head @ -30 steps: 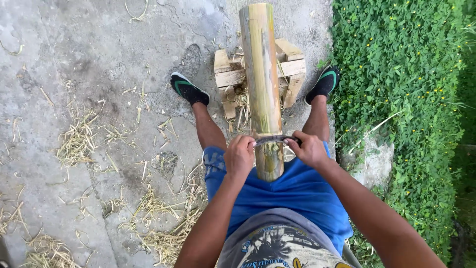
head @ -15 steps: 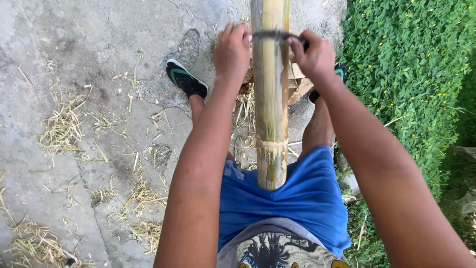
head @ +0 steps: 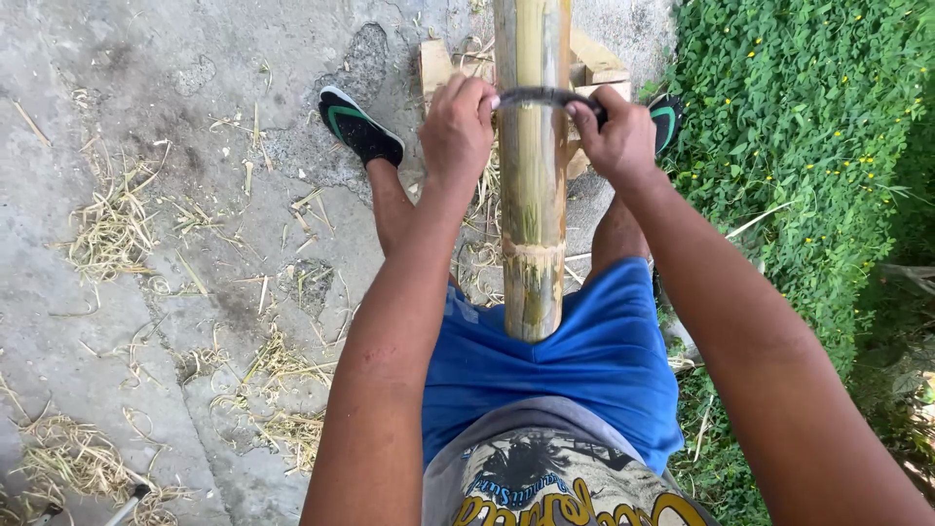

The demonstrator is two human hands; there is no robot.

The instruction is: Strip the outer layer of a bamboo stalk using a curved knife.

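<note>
Head view: looking straight down at a seated person working a bamboo pole, both arms stretching forward.
Ground: concrete (head: 146, 97) is lying at the left, cracked and stained, with straw scraps (head: 112, 219) scattering across it.
Left foot: a black shoe (head: 358, 125) with green trim is resting on the concrete, just left of the pole.
Left hand: the left hand (head: 456, 131) is curling tight, fingers closed around the left end of the blade, pressing right against the pole's left side.
Pole: the pole (head: 532, 166) is running up the middle, yellow-green, its near cut end sitting over the blue shorts (head: 594, 360) between the knees, its far end going out past the top edge.
Blade: a dark curved blade (head: 545, 95) is arching across the top of the pole, touching it, spanning from one hand to the other.
Blocks: wooden blocks (head: 594, 60) are sitting under the pole's far part, showing on both sides of it.
Right hand: the right hand (head: 616, 141) is gripping the blade's right end, fingers wrapped shut, just beside the pole's right side.
Right foot: a second shoe (head: 666, 119) is peeking out behind the right hand.
Plants: green plants (head: 808, 146) with tiny yellow flowers are filling the right side.
</note>
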